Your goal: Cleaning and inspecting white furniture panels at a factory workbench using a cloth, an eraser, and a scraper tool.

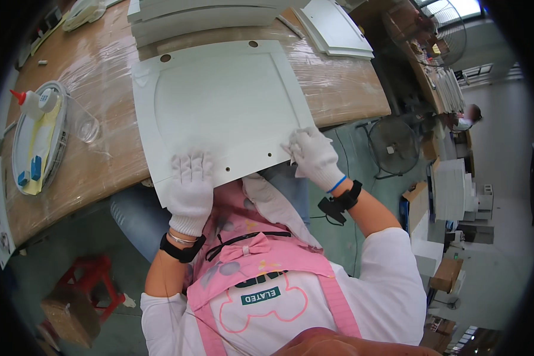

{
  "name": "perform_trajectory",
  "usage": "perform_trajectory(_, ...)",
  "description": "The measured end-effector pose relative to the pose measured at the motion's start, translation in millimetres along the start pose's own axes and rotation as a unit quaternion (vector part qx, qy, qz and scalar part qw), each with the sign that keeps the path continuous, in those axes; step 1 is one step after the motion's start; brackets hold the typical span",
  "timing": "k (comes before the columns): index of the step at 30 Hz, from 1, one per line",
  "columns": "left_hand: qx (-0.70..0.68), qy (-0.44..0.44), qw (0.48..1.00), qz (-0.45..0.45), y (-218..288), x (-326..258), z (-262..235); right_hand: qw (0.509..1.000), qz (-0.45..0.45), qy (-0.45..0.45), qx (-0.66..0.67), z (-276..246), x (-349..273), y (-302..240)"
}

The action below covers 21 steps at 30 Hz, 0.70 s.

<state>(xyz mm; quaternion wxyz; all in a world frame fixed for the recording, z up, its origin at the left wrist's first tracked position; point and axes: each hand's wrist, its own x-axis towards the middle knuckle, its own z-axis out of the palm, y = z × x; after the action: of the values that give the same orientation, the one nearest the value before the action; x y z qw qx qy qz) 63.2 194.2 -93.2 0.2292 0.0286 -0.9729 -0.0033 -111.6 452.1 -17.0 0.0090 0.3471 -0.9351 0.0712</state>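
A white cabinet door panel (219,101) with a recessed middle lies on the table, its near edge jutting out over my lap. Two larger round holes mark its far edge and two small ones its near edge. In a white knit glove, my left hand (191,187) rests flat on the near left corner, fingers stretched out. My right hand (315,155), gloved too, is closed at the near right corner. Its fingers are curled over the panel's edge, and whatever they may hold is hidden.
On the wrapped table (95,59), an oval tray (62,139) at left holds a red-tipped squeeze bottle (28,102) and blue pieces. A clear cup (88,129) stands beside it. White panels (207,18) are stacked behind. A floor fan (393,145) is at right, a red stool (92,282) lower left.
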Motion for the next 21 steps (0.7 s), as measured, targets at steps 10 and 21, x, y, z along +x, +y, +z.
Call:
perform_trajectory(10, -0.008, -0.014, 1.0, 0.011, 4.9, 7.0, -8.9, 0.998, 0.006, -0.014, -0.067, -2.6, 2.4, 24.6)
perform_trajectory(21, -0.005, 0.012, 1.0, 0.008, 1.7, 3.3, -3.5, 0.988, -0.027, -0.103, -0.108, -18.4, 22.4, -42.4)
